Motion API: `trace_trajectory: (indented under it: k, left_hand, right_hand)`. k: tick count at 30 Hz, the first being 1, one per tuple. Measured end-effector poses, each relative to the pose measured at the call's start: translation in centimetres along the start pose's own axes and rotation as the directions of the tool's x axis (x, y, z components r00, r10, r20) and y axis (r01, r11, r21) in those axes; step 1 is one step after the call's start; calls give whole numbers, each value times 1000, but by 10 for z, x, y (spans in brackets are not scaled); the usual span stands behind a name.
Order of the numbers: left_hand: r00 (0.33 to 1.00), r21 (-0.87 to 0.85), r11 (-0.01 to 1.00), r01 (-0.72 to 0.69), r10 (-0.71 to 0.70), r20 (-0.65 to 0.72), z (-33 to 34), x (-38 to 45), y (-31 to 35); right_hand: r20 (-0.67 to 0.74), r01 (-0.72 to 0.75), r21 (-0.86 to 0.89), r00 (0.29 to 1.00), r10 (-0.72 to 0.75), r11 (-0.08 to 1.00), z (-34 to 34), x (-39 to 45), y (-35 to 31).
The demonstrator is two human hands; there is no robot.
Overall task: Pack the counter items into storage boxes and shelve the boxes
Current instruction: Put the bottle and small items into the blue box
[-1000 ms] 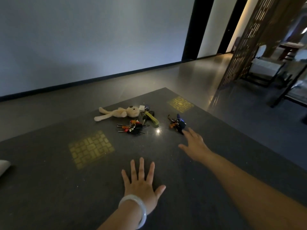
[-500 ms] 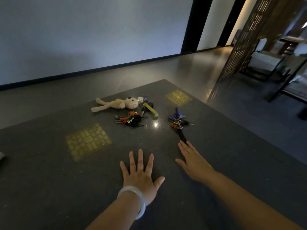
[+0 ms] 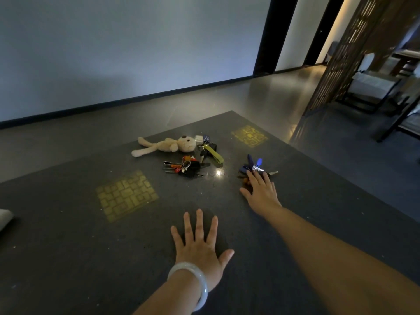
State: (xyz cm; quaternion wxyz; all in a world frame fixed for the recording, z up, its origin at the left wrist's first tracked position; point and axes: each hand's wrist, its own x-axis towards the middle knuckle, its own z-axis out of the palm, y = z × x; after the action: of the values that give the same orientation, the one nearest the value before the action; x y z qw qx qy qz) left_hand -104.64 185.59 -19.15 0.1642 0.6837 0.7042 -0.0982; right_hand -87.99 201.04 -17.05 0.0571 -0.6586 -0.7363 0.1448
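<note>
No text, brand or number can be read. The small white tag point(image 3: 198, 138) by the plush toy point(image 3: 167, 144) is too blurred to make out, and the gold squares point(image 3: 126, 195) on the bench point(image 3: 68, 246) show only a maze pattern.

On the dark counter point(image 3: 318, 201) bare surface lies open between the flat left hand point(image 3: 200, 244) and the middle key bunch point(image 3: 184, 167), while the right hand point(image 3: 261, 192) (fingers over the blue-tagged keys point(image 3: 252, 163)) closes the right flank, the plush rabbit point(image 3: 166, 145) behind.
</note>
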Motion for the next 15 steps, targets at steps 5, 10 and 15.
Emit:
trace_trajectory:
  k: [5, 10, 15]
  left_hand:
    - [1000, 6, 1000, 10, -10, 0, 0, 0, 1]
    - [999, 5, 999, -33, 34, -11, -5, -4, 0]
    - [948, -75, 996, -49, 23, -317, -46, 46, -31]
  right_hand:
    - [-254, -31, -15, 967, 26, 999, 36, -77, -10]
    - [-276, -63, -39, 960, 50, 997, 40, -113, -11]
    - [-285, -66, -50, 957, 49, 997, 38, -112, -13]
